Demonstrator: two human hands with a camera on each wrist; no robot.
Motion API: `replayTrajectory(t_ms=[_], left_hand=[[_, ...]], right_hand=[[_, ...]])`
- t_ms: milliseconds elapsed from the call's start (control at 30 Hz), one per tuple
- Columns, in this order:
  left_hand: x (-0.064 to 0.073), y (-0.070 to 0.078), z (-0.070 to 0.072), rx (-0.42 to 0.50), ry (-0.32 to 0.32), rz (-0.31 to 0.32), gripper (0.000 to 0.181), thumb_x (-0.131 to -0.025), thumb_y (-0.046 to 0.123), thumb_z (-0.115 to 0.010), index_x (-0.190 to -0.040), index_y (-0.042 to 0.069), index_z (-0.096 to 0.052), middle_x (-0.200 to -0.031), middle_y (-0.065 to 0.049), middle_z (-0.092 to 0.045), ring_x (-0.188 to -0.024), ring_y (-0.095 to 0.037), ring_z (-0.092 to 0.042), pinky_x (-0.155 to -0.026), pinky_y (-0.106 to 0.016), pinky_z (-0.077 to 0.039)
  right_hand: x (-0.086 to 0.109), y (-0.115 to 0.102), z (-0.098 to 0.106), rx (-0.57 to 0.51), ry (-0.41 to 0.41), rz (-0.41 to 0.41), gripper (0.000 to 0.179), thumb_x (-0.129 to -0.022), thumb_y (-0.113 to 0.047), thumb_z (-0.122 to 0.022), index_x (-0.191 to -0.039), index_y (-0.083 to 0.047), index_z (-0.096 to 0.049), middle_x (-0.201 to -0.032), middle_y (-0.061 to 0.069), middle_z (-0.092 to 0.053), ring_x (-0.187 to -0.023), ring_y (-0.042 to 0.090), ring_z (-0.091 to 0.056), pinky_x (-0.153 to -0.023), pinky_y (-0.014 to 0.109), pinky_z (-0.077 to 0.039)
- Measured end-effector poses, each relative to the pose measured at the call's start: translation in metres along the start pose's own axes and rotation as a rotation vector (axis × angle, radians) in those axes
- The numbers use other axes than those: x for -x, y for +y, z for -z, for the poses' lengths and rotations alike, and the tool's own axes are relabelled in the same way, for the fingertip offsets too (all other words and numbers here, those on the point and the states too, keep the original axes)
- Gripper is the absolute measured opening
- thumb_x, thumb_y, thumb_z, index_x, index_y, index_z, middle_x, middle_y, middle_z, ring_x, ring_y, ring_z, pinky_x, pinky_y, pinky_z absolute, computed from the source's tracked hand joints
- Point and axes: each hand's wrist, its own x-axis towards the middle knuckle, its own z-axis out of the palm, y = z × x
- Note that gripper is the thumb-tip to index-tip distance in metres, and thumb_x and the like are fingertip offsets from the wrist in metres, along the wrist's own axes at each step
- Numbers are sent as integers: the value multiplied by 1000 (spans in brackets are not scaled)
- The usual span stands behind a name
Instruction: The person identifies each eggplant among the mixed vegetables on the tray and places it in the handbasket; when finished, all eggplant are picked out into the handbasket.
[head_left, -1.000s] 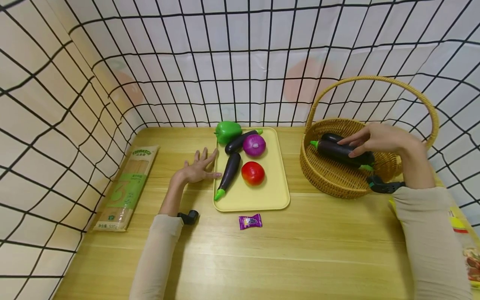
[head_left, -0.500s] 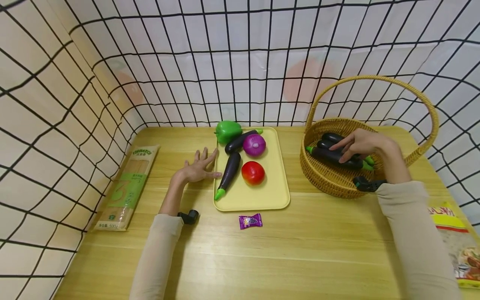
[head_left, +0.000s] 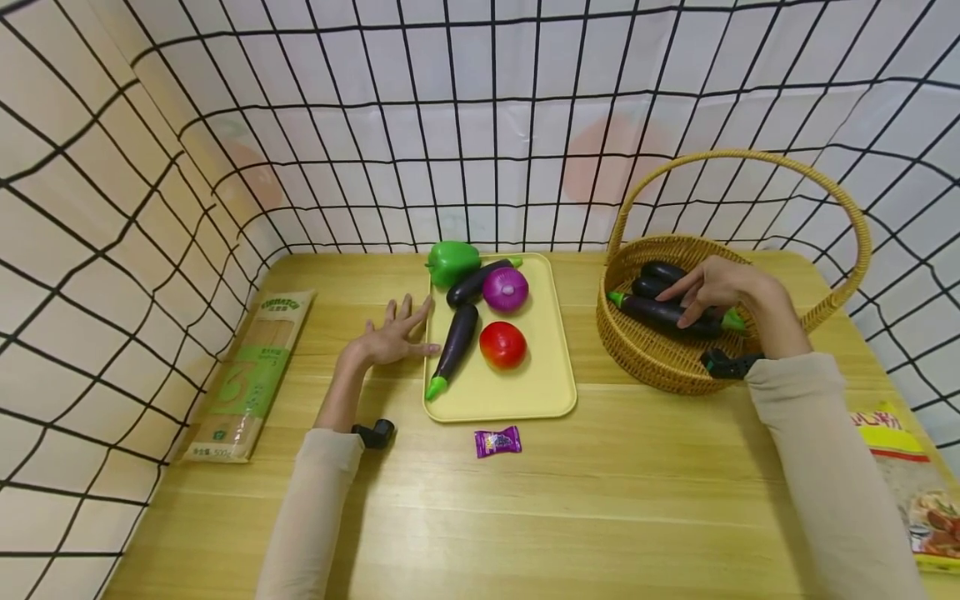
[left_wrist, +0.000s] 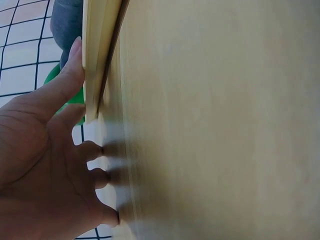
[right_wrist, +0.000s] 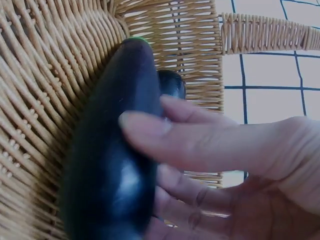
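In the head view my left hand (head_left: 393, 338) lies with fingers spread at the left edge of a yellow tray (head_left: 528, 402). The left wrist view shows its thumb and index finger along the tray's rim (left_wrist: 92, 65). On the tray are a green bell pepper (head_left: 452, 263), two eggplants, one nearer the front (head_left: 456, 343), a purple onion (head_left: 506, 289) and a red tomato (head_left: 503, 346). My right hand (head_left: 723, 292) reaches into a wicker basket (head_left: 652, 367) and grips an eggplant (right_wrist: 112, 150) between thumb and fingers. Further dark eggplants (head_left: 660, 272) lie behind it.
A purple wrapped candy (head_left: 498, 442) lies in front of the tray. Spaghetti in a long pack (head_left: 251, 375) lies at the left, and a yellow-and-red food bag (head_left: 903, 475) at the right. Black wire grid stands around the table; the basket's handle (head_left: 750, 155) arches high over it.
My right hand and the gripped eggplant have shifted left inside the basket, mostly in the first half second, uncovering more of the food bag. The left hand has stayed at the tray.
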Motion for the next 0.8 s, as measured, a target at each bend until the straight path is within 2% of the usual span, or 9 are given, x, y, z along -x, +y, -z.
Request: replayTrajectory(t_ms=[100,167,300,433,467,567,633,700,800], left_hand=[[0,0,0,0,0,-1,94,-102,50,-59,-167,25,4,-171,-18,24,-156,-44,27,-117,-77,17],[0,0,0,0,-1,-3,94,-103,50,-59,-167,25,4,-171,-18,24,-156,-44,27,-117,-77,17],[0,0,0,-3,-1,-3,93,-103,49,-58,-167,25,5,-170,-18,24,-156,-44,28,-117,-77,17],[1,-1,1,-4,0,0,93,-103,50,-58,-167,25,4,-171,-18,24,-156,-44,27,-117,-77,17],[1,-1,1,-4,0,1,93,-103,50,-58,-167,25,5,-171,-18,24,-156,-44,27,-117,-77,17],[0,-2,0,0,0,0,94,-102,51,-58,-167,25,4,-171,-18,24,-156,-44,27,-117,-77,18],[0,-3,0,3,0,-1,94,-102,51,-58,-167,26,4,-171,-18,24,-156,-44,28,-117,-77,18],[-1,-3,0,7,-1,-1,94,-102,51,-59,-167,26,4,-171,-17,24,-156,-43,28,-117,-76,18],[0,-3,1,8,-1,1,94,-102,51,-59,-167,26,4,-171,-17,24,-156,-43,28,-118,-76,18]], right_hand=[[-4,0,0,-13,-13,-21,40,-89,-2,-78,-128,-2,-72,-82,3,-77,-65,11,-57,-57,28,-48],[-6,1,0,-10,-16,-27,40,-88,-5,-81,-127,-1,-73,-80,-3,-73,-64,12,-52,-62,31,-54],[-7,0,0,-9,-15,-30,42,-86,-6,-83,-126,-1,-73,-78,-2,-71,-66,13,-55,-64,33,-57],[-7,-2,1,17,-16,-6,43,-88,-9,-82,-129,0,-71,-84,-1,-77,-72,12,-62,-67,32,-58],[-6,-2,1,37,-14,9,43,-89,-11,-81,-130,1,-71,-89,2,-79,-74,12,-63,-67,32,-58],[-3,-5,2,94,2,53,47,-92,-18,-79,-133,2,-68,-106,15,-79,-66,10,-56,-61,29,-54],[0,-11,2,141,25,94,49,-94,-24,-78,-133,3,-67,-118,26,-74,-71,15,-62,-62,30,-53],[5,-20,1,166,42,131,48,-96,-28,-76,-133,3,-67,-127,33,-68,-82,27,-69,-69,35,-55],[13,-41,-1,189,69,191,45,-98,-31,-73,-129,1,-71,-134,33,-64,-118,43,-66,-91,48,-57]])
